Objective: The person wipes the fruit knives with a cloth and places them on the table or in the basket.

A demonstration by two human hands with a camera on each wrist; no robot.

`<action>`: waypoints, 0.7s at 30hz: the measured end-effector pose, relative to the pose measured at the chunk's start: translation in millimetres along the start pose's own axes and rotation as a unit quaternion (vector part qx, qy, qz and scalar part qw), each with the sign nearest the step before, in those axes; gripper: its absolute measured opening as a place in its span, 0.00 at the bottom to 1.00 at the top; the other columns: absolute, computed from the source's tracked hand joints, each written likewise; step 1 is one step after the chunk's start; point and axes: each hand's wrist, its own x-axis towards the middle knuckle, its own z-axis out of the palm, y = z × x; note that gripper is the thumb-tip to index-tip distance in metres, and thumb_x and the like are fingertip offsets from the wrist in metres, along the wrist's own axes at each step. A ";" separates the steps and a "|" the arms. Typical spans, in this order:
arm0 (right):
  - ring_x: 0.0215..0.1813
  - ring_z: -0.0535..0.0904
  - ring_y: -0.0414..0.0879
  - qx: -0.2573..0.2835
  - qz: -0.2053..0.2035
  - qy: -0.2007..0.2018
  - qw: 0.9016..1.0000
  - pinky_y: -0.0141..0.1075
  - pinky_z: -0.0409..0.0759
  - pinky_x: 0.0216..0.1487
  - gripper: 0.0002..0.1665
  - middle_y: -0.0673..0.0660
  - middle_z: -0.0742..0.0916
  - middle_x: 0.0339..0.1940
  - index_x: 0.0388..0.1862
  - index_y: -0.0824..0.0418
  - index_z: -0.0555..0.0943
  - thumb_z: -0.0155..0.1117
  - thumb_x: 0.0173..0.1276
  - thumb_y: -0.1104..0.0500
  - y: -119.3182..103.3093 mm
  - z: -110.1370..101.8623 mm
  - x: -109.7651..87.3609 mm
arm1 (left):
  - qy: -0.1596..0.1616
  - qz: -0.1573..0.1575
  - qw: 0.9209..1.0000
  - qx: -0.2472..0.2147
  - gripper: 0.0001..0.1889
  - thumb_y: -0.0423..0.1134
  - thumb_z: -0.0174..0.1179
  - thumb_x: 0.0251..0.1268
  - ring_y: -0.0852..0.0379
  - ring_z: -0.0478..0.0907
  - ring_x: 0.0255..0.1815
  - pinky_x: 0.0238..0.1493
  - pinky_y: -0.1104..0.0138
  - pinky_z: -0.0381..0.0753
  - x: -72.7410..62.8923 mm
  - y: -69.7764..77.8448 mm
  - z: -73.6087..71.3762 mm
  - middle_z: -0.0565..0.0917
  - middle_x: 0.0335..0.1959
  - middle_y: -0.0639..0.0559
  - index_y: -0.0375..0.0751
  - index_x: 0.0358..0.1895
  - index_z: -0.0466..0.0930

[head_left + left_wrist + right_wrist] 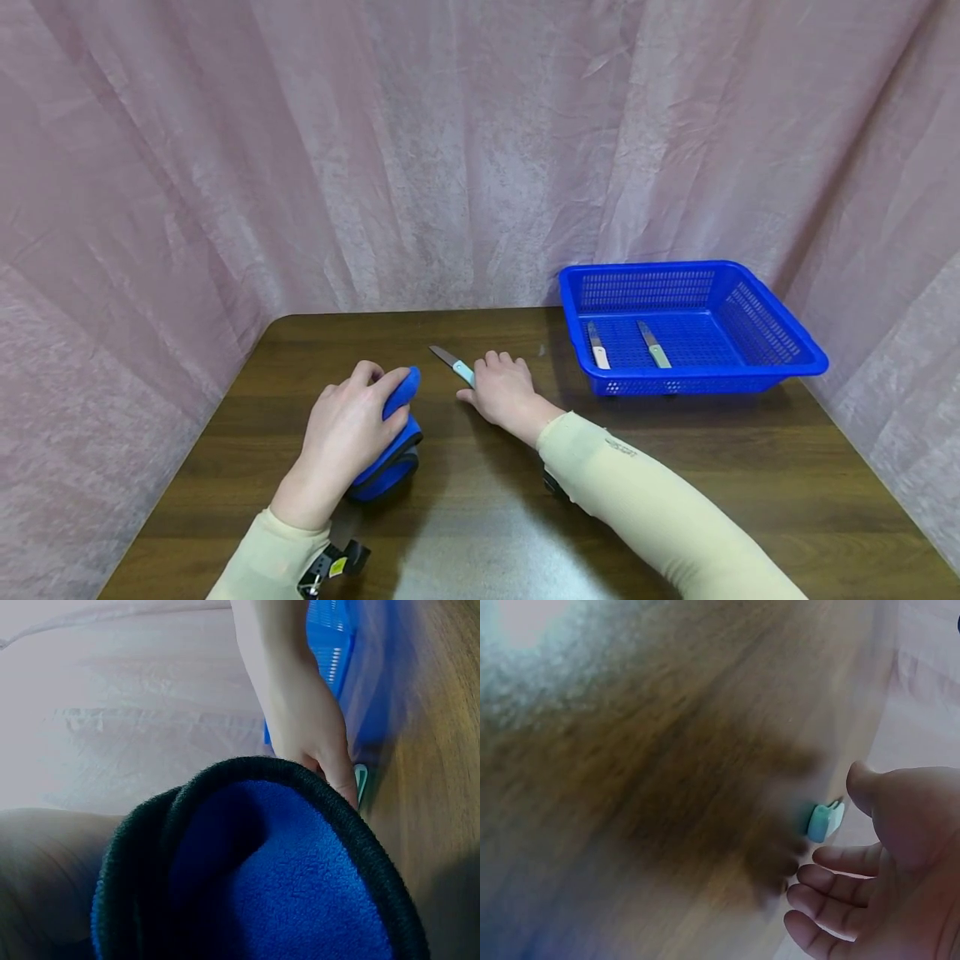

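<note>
A bunched blue cloth (pixel 390 465) with a dark edge is gripped in my left hand (pixel 337 433), thumb and fingers around its upper part. In the left wrist view the cloth (pixel 307 877) fills the lower middle. My right hand (pixel 506 393) is low over the table at the handle end of a small knife (pixel 463 372) with a light-blue handle, its blade toward the far left. The right wrist view has the thumb and bent, spread fingers of this hand (pixel 907 847) apart, the knife's handle (pixel 823 823) beyond the gap between them.
A blue perforated basket (pixel 806 364) stands at the back right of the wooden table (pixel 480 533). In it lie a white-handled knife (pixel 599 354) and a green-handled knife (pixel 657 352). Pink curtains (pixel 450 167) hang behind and at the sides.
</note>
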 end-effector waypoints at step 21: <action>0.46 0.84 0.56 0.005 0.004 0.021 1.000 0.48 0.83 0.48 0.20 0.59 0.85 0.40 0.48 0.64 0.82 0.70 0.80 0.47 1.0 8.7 19.7 | 0.006 -0.002 1.000 -0.003 0.25 0.41 0.75 0.66 0.39 0.88 0.37 0.44 0.41 0.85 -3.9 -1.1 3.3 0.85 0.52 0.39 0.48 0.67 0.89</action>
